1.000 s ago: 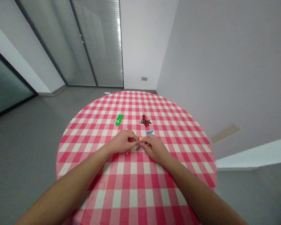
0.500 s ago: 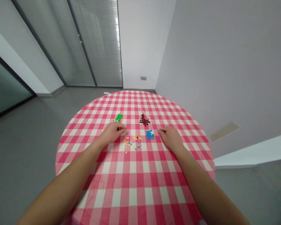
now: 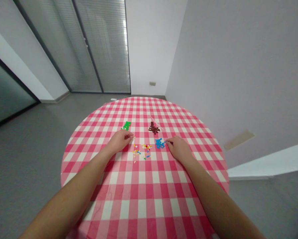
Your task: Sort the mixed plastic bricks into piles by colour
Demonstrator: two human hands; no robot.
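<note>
My right hand [image 3: 178, 148] is pinched at the right edge of a pile of small blue building bricks [image 3: 160, 143], with a blue bit at its fingertips. My left hand [image 3: 119, 140] has its fingers curled together, just in front of the green bricks [image 3: 126, 125]. Near its fingertips there is a pale speck, and whatever the fingers hold is too small to make out. Between the hands lie mixed bricks [image 3: 146, 146] in yellow, red, white and blue, with more scattered pieces [image 3: 136, 152] closer to me. Behind the blue pile sits a heap of dark brown bricks [image 3: 154, 128].
Everything rests on a round table with a red-and-white checked cloth [image 3: 144, 189]. A clear, thin strip lies by the brown heap. A wall [image 3: 238, 66] rises close on the right, and glass doors with blinds [image 3: 109, 49] stand beyond the table.
My right hand has moved slightly left, bringing its fingertips up to the blue pile. The left hand stays nearly in place, its fingers shifted a little. The view has tilted very slightly.
</note>
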